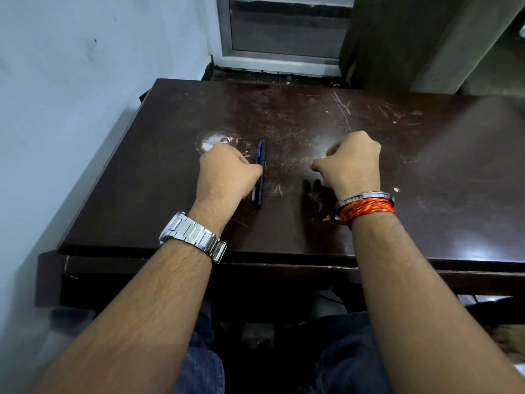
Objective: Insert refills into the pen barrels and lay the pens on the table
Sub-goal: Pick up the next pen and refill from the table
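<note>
Two pens lie side by side, lengthwise, on the dark brown table (312,237), left of its middle. The black pen (259,194) is on the right. The blue pen (259,151) is pressed against its left side. My left hand (227,173) is curled over the blue pen, with the thumb across it. A thin pale tip (252,195) sticks out below the hand. My right hand (350,162) rests on the table as a closed fist, well to the right of the pens. Nothing shows in it. I see no loose refills.
The tabletop is scratched, with a whitish smear (211,140) just beyond my left hand. A pale wall (71,81) runs along the left side of the table. A window frame (284,52) and a curtain (397,38) stand behind it. My knees are under the near edge.
</note>
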